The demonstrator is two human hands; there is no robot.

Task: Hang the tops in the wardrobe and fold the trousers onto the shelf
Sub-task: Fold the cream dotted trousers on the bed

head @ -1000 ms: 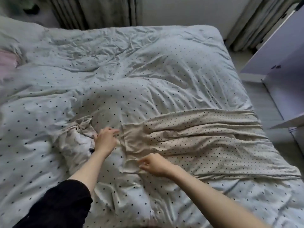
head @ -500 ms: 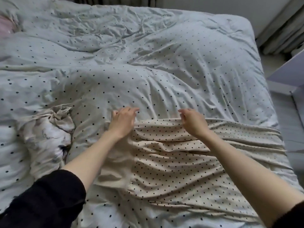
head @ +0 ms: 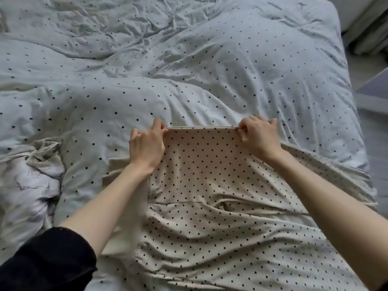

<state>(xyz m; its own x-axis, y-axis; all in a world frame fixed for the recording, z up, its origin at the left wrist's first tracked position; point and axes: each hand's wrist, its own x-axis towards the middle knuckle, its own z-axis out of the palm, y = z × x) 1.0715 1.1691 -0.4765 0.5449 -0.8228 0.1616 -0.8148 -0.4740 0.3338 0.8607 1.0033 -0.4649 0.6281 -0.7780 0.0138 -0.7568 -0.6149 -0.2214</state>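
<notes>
Beige polka-dot trousers point(head: 210, 185) lie spread across the bed in front of me, their legs running off to the lower right. My left hand point(head: 147, 145) pinches the far edge of the fabric at its left end. My right hand point(head: 259, 137) pinches the same edge at its right end. Between the two hands the edge is stretched into a straight line, slightly raised off the duvet. A crumpled white printed garment point(head: 31, 181) lies on the bed to the left, apart from both hands.
A light dotted duvet point(head: 189, 70) covers the whole bed. The bed's right edge drops to a grey floor point(head: 375, 148). A pale furniture panel point(head: 375, 91) shows at the far right, with curtains point(head: 369, 24) in the upper right corner.
Both hands moved to the trousers' far edge, gripped it and pulled it taut between them. The camera tilted down and closer over the bed.
</notes>
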